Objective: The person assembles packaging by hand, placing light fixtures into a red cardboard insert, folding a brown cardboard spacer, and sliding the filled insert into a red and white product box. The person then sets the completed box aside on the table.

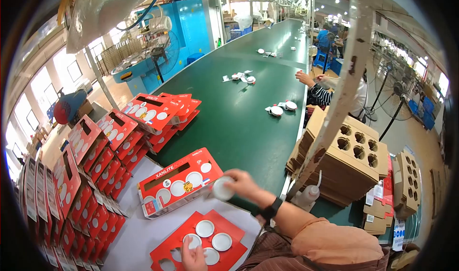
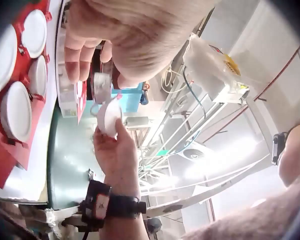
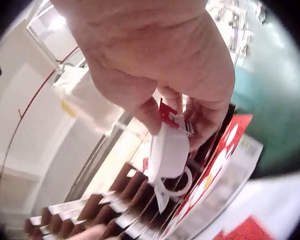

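Observation:
My right hand (image 1: 244, 185) holds a round white downlight (image 1: 223, 188) above the worktable, beside the near edge of the green belt. In the right wrist view, thumb and fingers grip this downlight (image 3: 170, 150) near its red clip, and a white loop and a small pale tab hang from it. My left hand (image 1: 193, 257) is over the red card insert (image 1: 233, 219), with loosely bent fingers next to a seated downlight (image 1: 204, 228). Several white downlights sit in the insert's holes. The red XANLITE box (image 1: 180, 180) lies just behind the insert, its long cut-out facing up.
Stacked red boxes (image 1: 105, 161) crowd the left side. The green conveyor belt (image 1: 224, 113) runs away ahead, carrying more downlights (image 1: 276, 110). Brown cardboard inserts (image 1: 344, 161) and a white squeeze bottle (image 1: 308, 194) stand to the right by a worn white post (image 1: 342, 79). Another person's hands (image 1: 306, 78) reach over the belt.

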A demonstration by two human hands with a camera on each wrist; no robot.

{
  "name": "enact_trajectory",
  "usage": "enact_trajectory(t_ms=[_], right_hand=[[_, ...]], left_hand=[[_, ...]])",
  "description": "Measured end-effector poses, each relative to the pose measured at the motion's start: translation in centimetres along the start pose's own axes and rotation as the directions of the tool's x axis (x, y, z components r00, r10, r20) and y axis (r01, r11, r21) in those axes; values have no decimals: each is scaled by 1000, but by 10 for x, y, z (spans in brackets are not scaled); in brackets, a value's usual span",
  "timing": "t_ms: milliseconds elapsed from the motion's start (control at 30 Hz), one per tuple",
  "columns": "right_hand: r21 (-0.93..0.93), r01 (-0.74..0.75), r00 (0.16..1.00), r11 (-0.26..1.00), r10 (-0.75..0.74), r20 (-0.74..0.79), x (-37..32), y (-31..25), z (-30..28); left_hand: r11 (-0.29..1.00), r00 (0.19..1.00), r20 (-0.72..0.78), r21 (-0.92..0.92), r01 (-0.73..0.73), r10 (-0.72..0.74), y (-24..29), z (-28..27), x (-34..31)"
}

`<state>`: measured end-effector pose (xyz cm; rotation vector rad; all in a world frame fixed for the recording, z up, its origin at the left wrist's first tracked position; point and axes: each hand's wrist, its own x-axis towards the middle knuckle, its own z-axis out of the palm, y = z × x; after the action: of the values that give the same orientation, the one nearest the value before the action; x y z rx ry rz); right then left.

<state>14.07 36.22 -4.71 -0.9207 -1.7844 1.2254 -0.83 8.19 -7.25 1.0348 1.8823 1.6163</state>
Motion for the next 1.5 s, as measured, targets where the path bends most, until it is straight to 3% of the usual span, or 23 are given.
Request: enact_trajectory(t_ms=[33,100,167,200,233,267,367,400,433,500,600,733,800,1033,1200,1233,1267,1300,1333,1367,1400,1467,1500], right_hand=[[114,-80,990,990,65,123,-19,-20,13],[194,-36,980,980,-4,198,-56,-22,42],[358,-117,963,926,17,270,-88,-39,58],[414,-177,955,893,54,292,-103,-44,64],[458,-136,966,879,14,259,-113,-46,70],[499,-95,973,862,-24,228,-121,-47,73],[422,-63,901,905,-130,415,-126,-49,64],[271,164,860,949,-272,432,-124,-50,55],[221,320,842,921,-384,380,-123,-54,52],[278,256,766,926,-370,525,-119,-76,36],[247,398,655,883,-463,597,-117,-114,17],[290,252,656,923,-383,650,-126,-121,16],[393,-193,734,899,-134,666,-128,-118,16],[291,-57,608,955,-198,769,-120,-120,12],[271,-96,582,958,-167,796,-127,-107,20],[222,-151,572,963,-98,815,-131,-99,24],[164,-187,597,969,-21,802,-131,-93,19],[198,-176,612,964,-50,790,-136,-94,25],[153,-39,643,987,-92,760,-137,-80,31],[224,233,687,946,-323,651,-138,-58,43],[59,191,702,980,-178,689,-136,-62,44],[-2,258,734,966,-195,651,-136,-61,50],[-50,215,742,975,-130,658,-136,-61,50]], left_hand=[[1000,1000,5,-6,-11,11,15,13,8],[998,1000,-5,-67,7,-7,39,34,15],[989,999,41,-141,37,-32,21,34,13],[975,994,89,-207,82,-65,5,33,12],[990,997,54,-137,-41,48,-13,31,13],[990,998,52,-135,-40,48,9,32,8],[921,989,81,-363,144,-122,50,25,-8],[941,995,70,-329,85,-65,48,20,-13],[950,988,109,-283,134,-107,55,14,-18],[983,993,106,-182,-29,49,60,10,-27],[971,992,125,-230,64,-36,76,8,-40],[978,991,131,-208,27,1,95,3,-50],[974,991,117,-222,-34,61,95,3,-53],[978,979,196,-206,-17,59,93,0,-53],[977,975,218,-214,17,31,82,-4,-59],[982,983,180,-169,79,-48,78,-4,-61],[983,980,177,-141,120,-94,73,1,-54],[998,995,99,-61,-27,33,53,0,-52],[987,995,89,-159,-32,47,34,1,-47],[960,991,129,-270,75,-42,25,2,-42],[950,989,129,-295,103,-67,26,5,-39],[879,978,81,-428,209,-193,26,14,-45],[974,973,125,-86,208,-196,-40,-5,-34]])
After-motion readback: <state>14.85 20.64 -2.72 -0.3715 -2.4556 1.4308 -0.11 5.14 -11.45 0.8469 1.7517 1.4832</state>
